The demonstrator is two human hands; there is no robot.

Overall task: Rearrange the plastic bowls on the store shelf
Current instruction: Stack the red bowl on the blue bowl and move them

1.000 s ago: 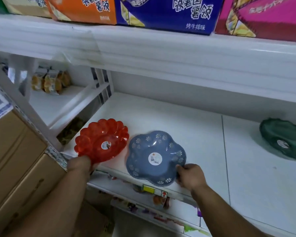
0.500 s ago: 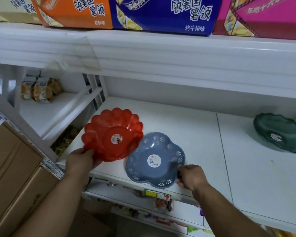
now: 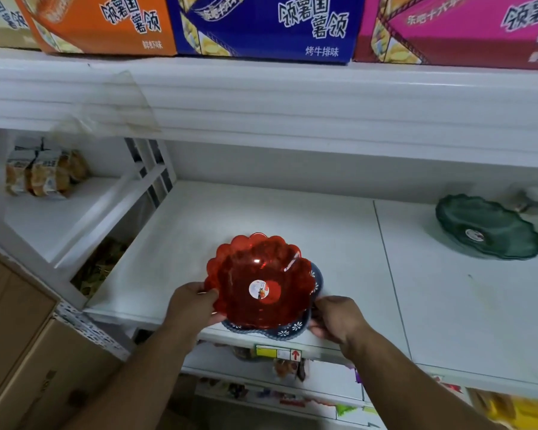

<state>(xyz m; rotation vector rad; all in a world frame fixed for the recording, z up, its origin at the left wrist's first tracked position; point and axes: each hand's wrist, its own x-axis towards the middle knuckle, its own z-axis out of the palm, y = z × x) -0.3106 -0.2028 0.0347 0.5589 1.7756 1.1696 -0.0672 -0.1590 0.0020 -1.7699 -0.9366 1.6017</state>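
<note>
The red bowl [image 3: 260, 282] sits on top of the blue bowl [image 3: 288, 328], near the front edge of the white shelf [image 3: 261, 218]. Only the blue bowl's flowery rim peeks out at the right and the front. The left hand [image 3: 193, 307] is closed on the red bowl's left rim, with the thumb on top. The right hand [image 3: 339, 319] is closed on the blue bowl's right rim. A green bowl [image 3: 486, 228] lies well apart on the right of the shelf. Bright boxes [image 3: 261, 23] stand on the shelf above.
</note>
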